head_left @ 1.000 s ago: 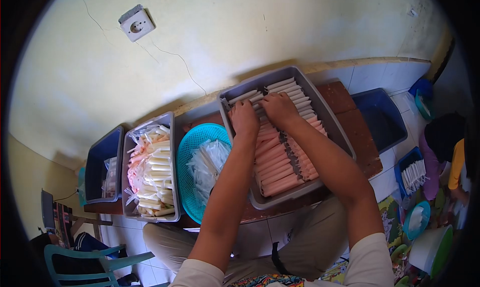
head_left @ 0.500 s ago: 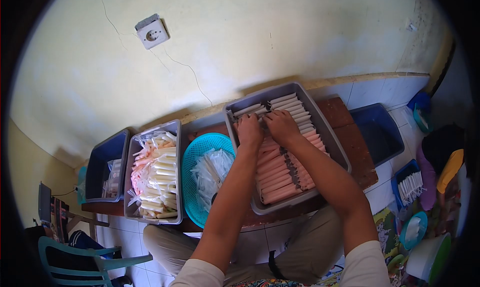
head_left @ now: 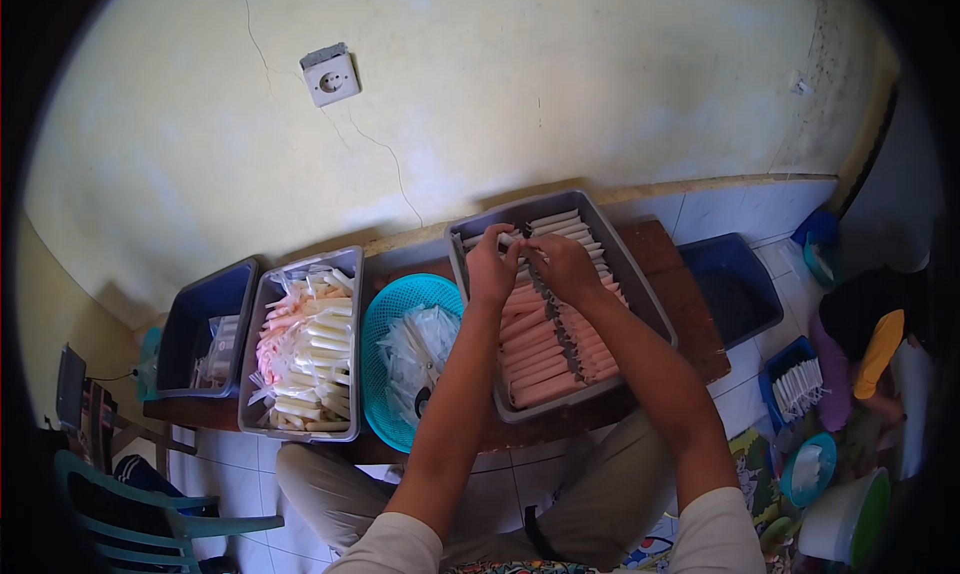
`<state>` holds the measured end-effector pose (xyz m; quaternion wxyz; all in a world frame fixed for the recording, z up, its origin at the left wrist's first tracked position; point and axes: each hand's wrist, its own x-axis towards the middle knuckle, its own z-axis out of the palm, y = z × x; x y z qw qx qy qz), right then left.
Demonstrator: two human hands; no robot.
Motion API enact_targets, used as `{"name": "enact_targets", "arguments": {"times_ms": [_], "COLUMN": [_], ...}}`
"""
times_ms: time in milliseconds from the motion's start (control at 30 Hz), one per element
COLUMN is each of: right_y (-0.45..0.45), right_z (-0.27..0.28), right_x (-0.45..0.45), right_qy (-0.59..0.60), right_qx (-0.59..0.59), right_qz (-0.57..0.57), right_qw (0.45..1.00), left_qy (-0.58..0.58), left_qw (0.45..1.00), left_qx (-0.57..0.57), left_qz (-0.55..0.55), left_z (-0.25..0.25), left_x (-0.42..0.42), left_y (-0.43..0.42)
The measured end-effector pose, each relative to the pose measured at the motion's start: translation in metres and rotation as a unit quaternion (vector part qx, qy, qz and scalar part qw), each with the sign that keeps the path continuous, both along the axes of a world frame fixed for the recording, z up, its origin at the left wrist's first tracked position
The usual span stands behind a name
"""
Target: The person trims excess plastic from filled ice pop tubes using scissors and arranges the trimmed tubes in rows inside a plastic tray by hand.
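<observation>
Where a cracked cream wall [head_left: 610, 94] rises beyond, left hand [head_left: 488, 266] sits just beside right hand [head_left: 566, 266]

Head view: below them, a reddish-brown table [head_left: 687, 299] bears a rigid grey plastic tub [head_left: 636, 280] of slim pink tubes [head_left: 528, 362]. Both hands curl nearly closed at a pale tube [head_left: 509, 239]; whether they grip it, I cannot tell.

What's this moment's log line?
left hand: holding pale tube; right hand: at its end; place: over gray tray; inside: pink tubes
</observation>
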<state>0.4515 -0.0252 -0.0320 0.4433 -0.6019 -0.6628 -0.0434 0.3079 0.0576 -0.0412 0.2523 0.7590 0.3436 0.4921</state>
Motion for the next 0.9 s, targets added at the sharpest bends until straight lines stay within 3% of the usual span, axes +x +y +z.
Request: {"name": "enact_targets", "arguments": {"times_ms": [167, 233, 367, 667, 833, 900], "right_y": [-0.014, -0.023, -0.033, -0.048, -0.054, -0.056], "right_z": [0.01, 0.018, 0.024, 0.037, 0.041, 0.046], "right_x": [-0.011, -0.02, -0.039, -0.081, -0.1, -0.106], "right_qy": [0.097, 0.135, 0.223, 0.286, 0.323, 0.377], "right_qx": [-0.017, -0.037, -0.098, -0.091, -0.087, -0.11], "right_qz": [0.019, 0.02, 0.041, 0.12, 0.185, 0.225], "right_qw": [0.995, 0.99, 0.969, 0.946, 0.924, 0.892], "left_qy": [-0.107, -0.184, -0.214, -0.131, -0.061, -0.034], "left_qw": [0.993, 0.974, 0.964, 0.98, 0.997, 0.999], "left_qx": [-0.04, -0.115, -0.141, -0.135, 0.016, 0.019], "left_qz": [0.001, -0.068, -0.069, -0.057, -0.034, -0.027], "left_z": [-0.002, 0.006, 0.018, 0.06, 0.061, 0.067], "left_x": [-0.001, -0.008, -0.027, -0.092, -0.136, -0.155], "left_y": [-0.003, -0.01, -0.025, -0.046, -0.062, -0.071]}}
